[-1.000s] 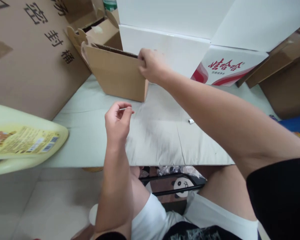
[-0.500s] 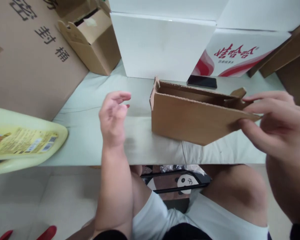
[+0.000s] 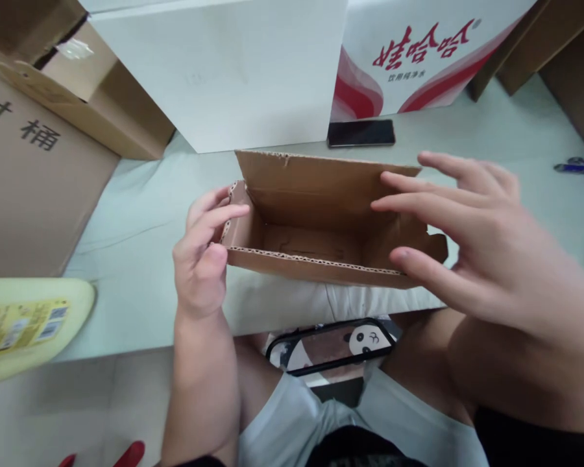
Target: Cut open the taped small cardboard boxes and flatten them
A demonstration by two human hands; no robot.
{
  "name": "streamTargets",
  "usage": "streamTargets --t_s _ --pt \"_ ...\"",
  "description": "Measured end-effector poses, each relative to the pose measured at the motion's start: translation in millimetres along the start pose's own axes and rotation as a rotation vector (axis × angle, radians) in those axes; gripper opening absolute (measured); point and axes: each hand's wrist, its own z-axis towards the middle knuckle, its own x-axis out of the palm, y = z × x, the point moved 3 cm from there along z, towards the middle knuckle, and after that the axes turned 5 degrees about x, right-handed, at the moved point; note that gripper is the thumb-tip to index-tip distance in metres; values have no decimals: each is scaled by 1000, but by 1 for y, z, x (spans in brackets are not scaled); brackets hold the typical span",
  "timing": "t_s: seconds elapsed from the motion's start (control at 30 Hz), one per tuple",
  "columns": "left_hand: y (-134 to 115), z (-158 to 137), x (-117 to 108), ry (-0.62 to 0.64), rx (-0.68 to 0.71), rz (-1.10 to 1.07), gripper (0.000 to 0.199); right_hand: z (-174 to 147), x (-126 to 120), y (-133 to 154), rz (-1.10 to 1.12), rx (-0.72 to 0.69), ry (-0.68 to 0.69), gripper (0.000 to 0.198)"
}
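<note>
While the left hand (image 3: 200, 254) clasps the carton (image 3: 316, 194), the right hand (image 3: 489, 237) splays loosely over it.

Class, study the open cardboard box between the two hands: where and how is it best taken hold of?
Probably by its two short end walls, left hand from the left, right hand from the right: the open cardboard box runs lengthwise from left to right, and its upward-facing opening leaves wall edges exposed for pinching.
</note>
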Motion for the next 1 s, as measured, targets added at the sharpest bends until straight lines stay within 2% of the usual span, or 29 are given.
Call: streamTargets --t_s 0.17,0.27,0.33,0.43,0.53,0.6,0.7,0.83,0.93,1.0 --pt "2 -3 8 81 -83 -113 46 3 11 -6 95 -2 -59 42" --pt "6 -4 10 169 -91 -8 52 5 16 -9 178 -19 -56 43" --pt "8 -5 10 190 -71 64 56 7 20 -9 263 -78 -37 45" --pt "9 -7 11 153 -51 46 56 13 27 -12 530 -135 -97 50" --pt "9 -8 13 65 -73 20 51 18 34 -22 769 -15 -263 50" --pt "9 -9 15 17 -121 0 48 19 40 -27 729 85 -303 49" --pt "10 -9 17 -18 -146 -43 46 19 46 -32 618 158 -313 51" --pt "11 -8 18 -10 -109 -65 49 22 55 -38 579 165 -387 53" --pt "12 -8 18 -9 -116 -19 59 28 61 -41 543 113 -421 35" --pt "12 -8 19 -5 -116 25 58 30 61 -44 523 81 -458 30"
